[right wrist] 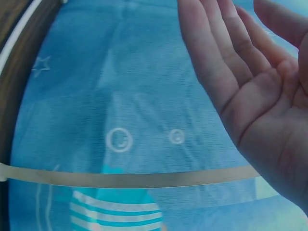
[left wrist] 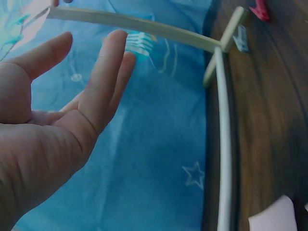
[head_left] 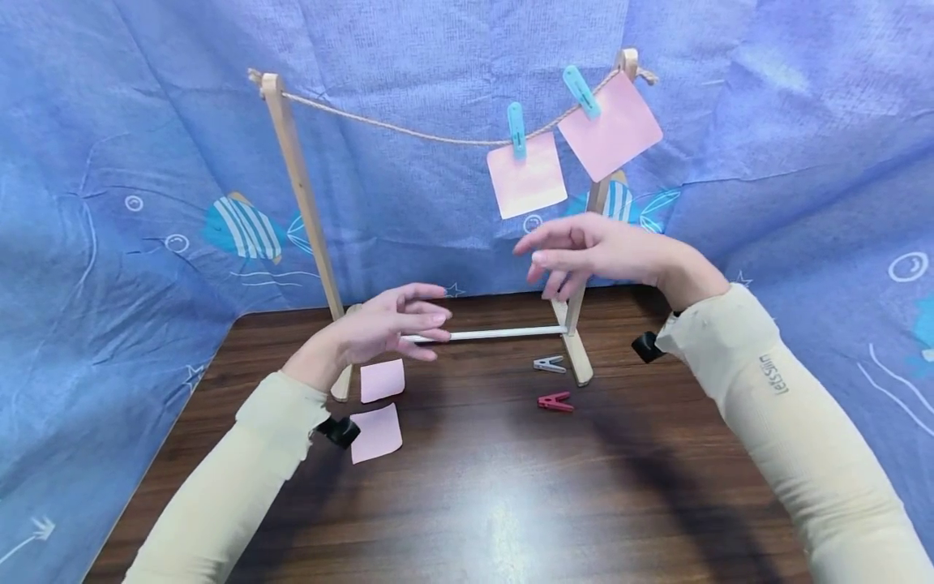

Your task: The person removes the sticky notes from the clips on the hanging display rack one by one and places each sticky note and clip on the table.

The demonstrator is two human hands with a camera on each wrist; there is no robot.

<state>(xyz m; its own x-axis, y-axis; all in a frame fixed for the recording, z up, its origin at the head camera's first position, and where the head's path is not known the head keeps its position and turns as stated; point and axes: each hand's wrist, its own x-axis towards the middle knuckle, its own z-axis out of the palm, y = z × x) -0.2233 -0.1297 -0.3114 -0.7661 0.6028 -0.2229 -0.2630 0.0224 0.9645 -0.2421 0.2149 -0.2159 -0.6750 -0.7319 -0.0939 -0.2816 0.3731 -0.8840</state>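
Note:
My left hand (head_left: 394, 323) is held in the air above the white crossbar (head_left: 503, 333), its fingers loosely extended and holding nothing. Below the hanging paper, my right hand (head_left: 591, 250) hovers with relaxed fingers, also without anything in its grasp. Two pink paper squares hang on the rope (head_left: 394, 126), one at its middle right (head_left: 533, 180) and one near the right post (head_left: 620, 134). Blue clothespins (head_left: 517, 134) fix them there. On the table lie two more pink squares, a nearer one (head_left: 377, 434) and a farther one (head_left: 383, 380), left of a grey clothespin (head_left: 550, 364) and a red clothespin (head_left: 556, 401).
A wooden left post (head_left: 302, 186) and a right post (head_left: 597, 197) carry the rope, standing on feet (head_left: 576, 357) at the back of the dark wooden table (head_left: 496, 503). Behind the table hangs a blue fish-print cloth (head_left: 438, 49).

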